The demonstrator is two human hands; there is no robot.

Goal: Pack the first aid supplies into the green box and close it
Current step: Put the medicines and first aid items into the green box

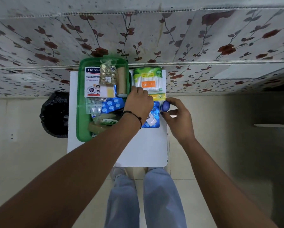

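Sitting on the white bench [147, 150], the green box [82, 102] is seen open and nearly full. The cotton swab pack [147, 79], light and crinkly, lies beside it. The left hand [138, 104] is curled over a blister strip [154, 116]; the small blue jar [165, 106], smooth and slippery-looking, is pinched at its sides by the right hand [177, 119].

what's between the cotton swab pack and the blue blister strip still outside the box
In the head view, a small yellow-green sachet lies between the cotton swab pack and the blue blister strip. The left hand covers its left end.
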